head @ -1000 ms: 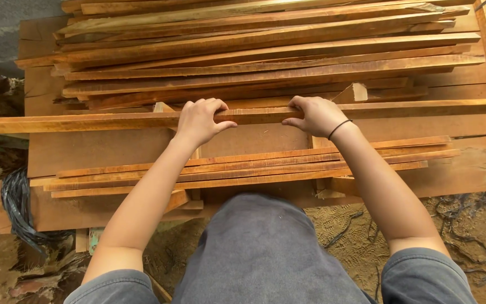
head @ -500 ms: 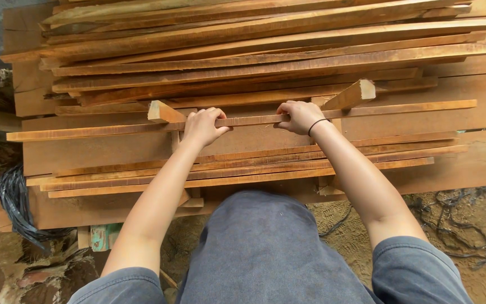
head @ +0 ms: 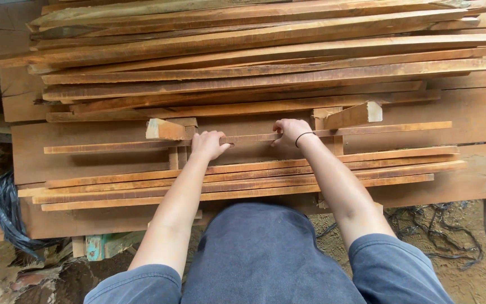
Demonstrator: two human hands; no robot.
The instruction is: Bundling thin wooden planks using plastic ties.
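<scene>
Mid-frame, left hand (head: 208, 144) and right hand (head: 289, 131) each clamp the same thin wood strip (head: 367, 130), fingers curled over its edge. It lies crosswise on two small wood blocks (head: 164, 129), likely to keep it raised off the desk (head: 479, 112).

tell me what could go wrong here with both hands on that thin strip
1. The left hand and right hand are bare on a rough wooden strip, so splinters are likely if either grip slides along it.
2. The strip is long and thin and held only near its middle, so its ends may sag or catch on the small blocks beside it.
3. The stacked planks behind lie loosely and unevenly; a knock could shift them toward the fingers.
</scene>
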